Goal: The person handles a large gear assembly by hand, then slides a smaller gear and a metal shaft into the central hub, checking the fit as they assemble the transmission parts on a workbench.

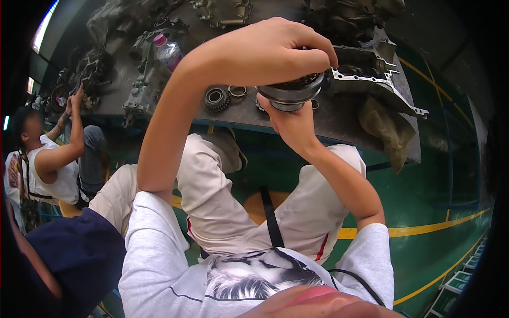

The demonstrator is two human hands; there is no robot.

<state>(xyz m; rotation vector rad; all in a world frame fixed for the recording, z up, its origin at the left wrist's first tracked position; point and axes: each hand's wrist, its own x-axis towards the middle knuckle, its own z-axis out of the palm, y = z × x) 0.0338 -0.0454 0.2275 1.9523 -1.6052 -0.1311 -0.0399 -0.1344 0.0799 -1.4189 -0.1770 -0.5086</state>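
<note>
Evidently the work is partway along, judging by the loose parts about the bench. At far left a co-worker reaches up to the metal parts there. Next, a pink-capped bottle stands on the dark worktable; its label is too small to read. Nearer the edge, a toothed gear lies just beside a metal ring, both apart from the piece in hand. Toward the centre, the gear assembly is up between the person's hands, not set down. The left hand bends over its top, fingers curled close together, though whether they grip cannot be told; the right hand holds it from below. Further right lies an open housing, with no gears visible inside, so fitting anything there seems left undone. A brownish cloth hangs over the edge. No lettering is legible.
</note>
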